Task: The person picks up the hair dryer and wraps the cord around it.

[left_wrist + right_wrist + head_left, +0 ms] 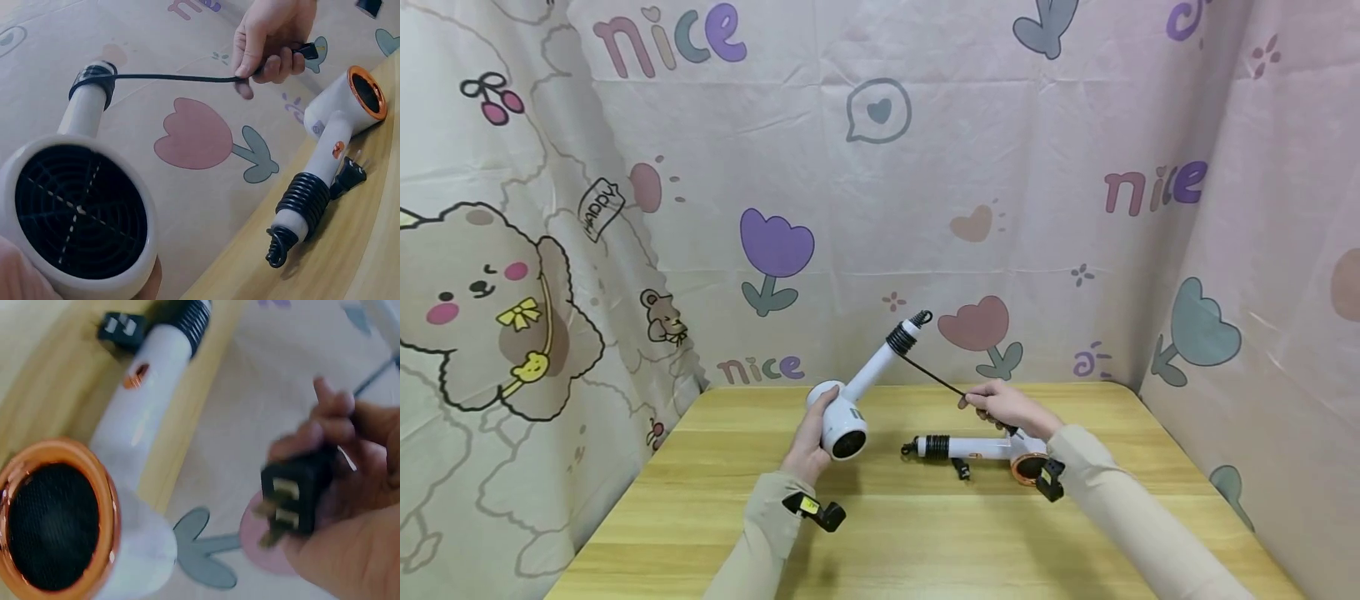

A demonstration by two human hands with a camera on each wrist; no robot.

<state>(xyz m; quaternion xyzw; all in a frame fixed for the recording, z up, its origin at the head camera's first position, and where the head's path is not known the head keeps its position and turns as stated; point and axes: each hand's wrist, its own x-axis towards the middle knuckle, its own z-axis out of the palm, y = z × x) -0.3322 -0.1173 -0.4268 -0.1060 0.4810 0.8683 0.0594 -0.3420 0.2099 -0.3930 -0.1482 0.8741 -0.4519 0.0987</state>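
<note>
My left hand (809,439) grips a white hair dryer (868,372) by its barrel, held above the table with the handle slanting up to the right. Its black cord (169,77) is coiled round the handle's end, and one length runs taut to my right hand (1006,405). There the fingers pinch the cord and curl round its black two-pin plug (290,490), prongs outward. Below the right hand lies a second white hair dryer (325,147) with an orange ring, on the table, its own cord (302,197) wound round the handle.
The second dryer's plug (961,468) sits on the wooden table (880,533) beside its handle. A patterned curtain (880,183) stands behind the table and along both sides. Each sleeve carries a small black wrist camera (1051,481).
</note>
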